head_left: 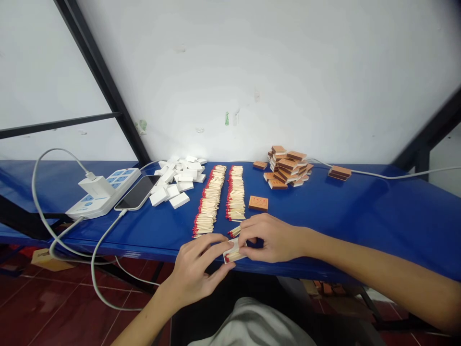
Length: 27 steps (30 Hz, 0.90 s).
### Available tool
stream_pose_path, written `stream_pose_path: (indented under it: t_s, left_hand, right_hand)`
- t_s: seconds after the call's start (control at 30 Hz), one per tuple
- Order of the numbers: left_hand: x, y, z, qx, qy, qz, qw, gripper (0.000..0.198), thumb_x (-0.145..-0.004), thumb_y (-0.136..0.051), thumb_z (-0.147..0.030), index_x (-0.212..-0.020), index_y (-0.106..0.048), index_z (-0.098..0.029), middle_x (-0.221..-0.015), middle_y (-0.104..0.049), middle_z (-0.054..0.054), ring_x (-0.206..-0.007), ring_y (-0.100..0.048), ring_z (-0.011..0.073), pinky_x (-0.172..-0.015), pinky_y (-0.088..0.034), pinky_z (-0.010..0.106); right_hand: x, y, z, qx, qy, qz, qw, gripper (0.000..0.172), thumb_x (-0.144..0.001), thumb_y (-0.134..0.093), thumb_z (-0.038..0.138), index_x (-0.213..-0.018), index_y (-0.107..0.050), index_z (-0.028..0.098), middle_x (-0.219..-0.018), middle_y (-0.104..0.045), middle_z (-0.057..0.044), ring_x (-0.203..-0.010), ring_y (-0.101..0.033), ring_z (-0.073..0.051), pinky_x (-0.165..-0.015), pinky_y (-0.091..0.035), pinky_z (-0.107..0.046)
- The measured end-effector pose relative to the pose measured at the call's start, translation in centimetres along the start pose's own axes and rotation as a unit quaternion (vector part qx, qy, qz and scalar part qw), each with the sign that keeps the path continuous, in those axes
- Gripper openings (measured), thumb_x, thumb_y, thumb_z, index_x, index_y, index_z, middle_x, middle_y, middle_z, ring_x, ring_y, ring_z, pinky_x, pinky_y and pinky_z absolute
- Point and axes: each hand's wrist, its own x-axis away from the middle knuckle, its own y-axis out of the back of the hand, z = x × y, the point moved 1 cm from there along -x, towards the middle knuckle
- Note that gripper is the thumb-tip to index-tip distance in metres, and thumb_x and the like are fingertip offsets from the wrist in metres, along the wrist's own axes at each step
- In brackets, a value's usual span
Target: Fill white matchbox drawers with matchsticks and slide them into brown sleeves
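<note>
At the front edge of the blue table, my left hand [198, 265] grips a small white matchbox tray [227, 250] between fingers and thumb. A few red-tipped matches [233, 256] lie inside it. The fingers of my right hand [269, 238] are pinched together over the tray's right end, on the matches there; their tips are partly hidden. Just behind the tray is a small loose group of matches [235, 231], partly covered by my right hand. Further back run two long rows of matches, a left row [210, 199] and a right row [236, 194], with red heads facing left.
White trays [176, 178] are heaped at the back left, beside a phone [137, 193] and a power strip [104, 197] with cables. Orange-brown matchboxes [288, 168] are piled at the back right. A single matchbox [258, 203] lies nearer; stacked boxes [339, 173] stand farther right.
</note>
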Motion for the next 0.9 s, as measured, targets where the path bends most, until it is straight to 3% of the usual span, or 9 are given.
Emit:
stream_pose_path:
  t_s: [0.23, 0.37, 0.47, 0.63, 0.77, 0.9]
  left_hand:
    - [0.0, -0.1, 0.0, -0.008, 0.001, -0.004, 1.000, 0.014, -0.090, -0.070, -0.026, -0.104, -0.072, -0.021, -0.108, -0.071, 0.010, -0.078, -0.068, 0.0152, -0.068, -0.057, 0.027]
    - [0.0, -0.1, -0.1, -0.020, -0.001, 0.006, 1.000, 0.009, -0.092, -0.068, -0.026, -0.098, -0.072, -0.021, -0.107, -0.071, 0.008, -0.076, -0.066, 0.0141, -0.068, -0.055, 0.026]
    - [0.0, -0.1, -0.2, -0.030, -0.004, 0.013, 0.999, 0.008, -0.093, -0.067, -0.026, -0.098, -0.072, -0.022, -0.109, -0.071, 0.008, -0.077, -0.065, 0.0143, -0.068, -0.054, 0.027]
    - [0.0, 0.0, -0.3, -0.027, -0.004, 0.011, 1.000, 0.008, -0.092, -0.067, -0.025, -0.098, -0.071, -0.022, -0.107, -0.071, 0.007, -0.078, -0.067, 0.0155, -0.069, -0.054, 0.028]
    - [-0.2, 0.3, -0.4, 0.008, -0.010, 0.018, 1.000, 0.010, -0.092, -0.068, -0.027, -0.100, -0.070, -0.022, -0.103, -0.073, 0.007, -0.087, -0.071, 0.0172, -0.075, -0.056, 0.028]
    - [-0.2, 0.4, -0.4, 0.011, -0.015, 0.018, 1.000, 0.012, -0.091, -0.069, -0.029, -0.100, -0.070, -0.022, -0.101, -0.073, 0.007, -0.084, -0.071, 0.0170, -0.074, -0.057, 0.028]
  right_hand:
    - [0.1, -0.2, 0.2, 0.015, 0.021, 0.006, 1.000, 0.016, -0.089, -0.055, 0.016, -0.083, -0.069, 0.017, -0.068, -0.060, 0.000, -0.062, -0.051, -0.011, -0.060, -0.037, -0.024]
    - [0.1, 0.1, 0.1, 0.050, 0.021, -0.081, 0.995, 0.021, -0.093, -0.051, 0.018, -0.079, -0.066, 0.017, -0.063, -0.058, 0.000, -0.057, -0.049, -0.011, -0.057, -0.036, -0.025]
    - [0.1, 0.5, -0.4, 0.103, -0.012, -0.136, 0.985, 0.020, -0.093, -0.051, 0.018, -0.087, -0.069, 0.016, -0.069, -0.066, -0.002, -0.060, -0.055, -0.012, -0.060, -0.038, -0.025]
    - [0.2, 0.5, -1.2, 0.170, -0.013, -0.066, 0.983, 0.022, -0.092, -0.054, 0.019, -0.097, -0.075, 0.017, -0.080, -0.075, -0.004, -0.067, -0.063, -0.015, -0.060, -0.038, -0.026]
    - [0.2, 0.2, -1.4, 0.170, -0.032, -0.030, 0.984, 0.025, -0.094, -0.056, 0.024, -0.109, -0.076, 0.019, -0.090, -0.078, -0.004, -0.076, -0.069, -0.017, -0.063, -0.042, -0.026]
    - [0.1, 0.2, -1.5, 0.144, -0.060, -0.003, 0.988, 0.025, -0.096, -0.054, 0.024, -0.108, -0.076, 0.019, -0.098, -0.080, -0.004, -0.081, -0.071, -0.017, -0.068, -0.045, -0.027]
